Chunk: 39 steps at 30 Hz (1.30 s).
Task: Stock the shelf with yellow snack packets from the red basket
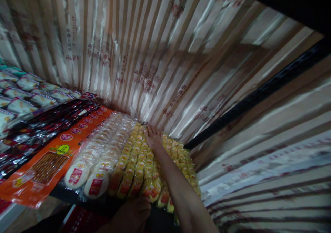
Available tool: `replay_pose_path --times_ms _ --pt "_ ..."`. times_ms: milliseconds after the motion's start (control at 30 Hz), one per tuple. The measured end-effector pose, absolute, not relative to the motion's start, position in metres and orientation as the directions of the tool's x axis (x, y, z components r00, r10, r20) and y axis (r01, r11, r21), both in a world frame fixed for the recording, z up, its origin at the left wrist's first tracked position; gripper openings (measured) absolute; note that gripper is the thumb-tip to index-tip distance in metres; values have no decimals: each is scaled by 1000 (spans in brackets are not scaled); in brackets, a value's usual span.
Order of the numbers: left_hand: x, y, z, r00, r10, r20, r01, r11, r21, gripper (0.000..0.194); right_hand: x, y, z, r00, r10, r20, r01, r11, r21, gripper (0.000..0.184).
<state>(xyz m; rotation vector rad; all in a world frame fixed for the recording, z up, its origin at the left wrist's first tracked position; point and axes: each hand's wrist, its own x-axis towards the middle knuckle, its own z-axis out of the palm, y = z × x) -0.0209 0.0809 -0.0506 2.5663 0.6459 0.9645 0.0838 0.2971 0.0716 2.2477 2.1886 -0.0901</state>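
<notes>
My right hand [154, 137] reaches to the back of a block of small yellow wrapped packets [144, 159]. Its fingers lie stretched out and slightly apart over the rear packets, near the curtain. Low in the view, my left hand [134, 210] is in deep shadow at the front edge of the same block. Its fingers look curled, and what they hold, if anything, is hidden. Left of the yellow packets are rows of clear-wrapped round white packs [97, 183] with red labels, standing in stacks.
Orange snack packets [49, 167] lie left of the white packs, then dark glossy packets [51, 122] and white packets [28, 83]. A pleated, printed plastic curtain [144, 53] hangs behind. One black bar [248, 97] slants across the right side.
</notes>
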Motion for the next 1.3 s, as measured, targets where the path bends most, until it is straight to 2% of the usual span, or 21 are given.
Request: replay_pose_path --times_ms 100,200,300,467,567,733,867,967,1067,1167,1300 --pt "-20 79 -58 651 493 577 313 -867 387 4 95 298 74 105 993 48 994 -103 -36 63" --pt "-24 77 -57 651 481 588 311 -875 371 9 107 296 73 167 986 -15 986 -167 -29 62" --pt "-29 74 -49 662 496 563 297 -862 410 16 113 291 71 115 992 -45 993 -116 -17 58" --pt "-36 74 -31 682 499 535 268 -851 451 19 113 288 66 61 998 8 996 -60 -60 56" --pt "-38 75 -23 688 453 567 234 -878 417 19 114 289 65 73 997 2 995 -73 -72 56" --pt "-40 75 -17 578 412 704 208 -909 361 20 121 288 70 138 990 -6 990 -138 -23 59" --pt "-42 76 -10 587 471 659 225 -876 426 23 125 286 69 154 985 -80 988 -156 -15 60" --pt "-41 76 -5 555 490 673 228 -867 443 30 125 285 66 137 987 -85 990 -140 -28 59" --pt "-38 75 -6 549 479 685 243 -875 418 31 128 283 69 140 990 -26 989 -141 -43 60" --pt "-36 75 -10 528 425 735 264 -905 334 30 141 278 74 197 980 42 980 -195 -47 61" --pt "-35 77 -12 505 402 764 296 -912 284 30 162 269 75 264 964 -31 964 -265 -18 59"
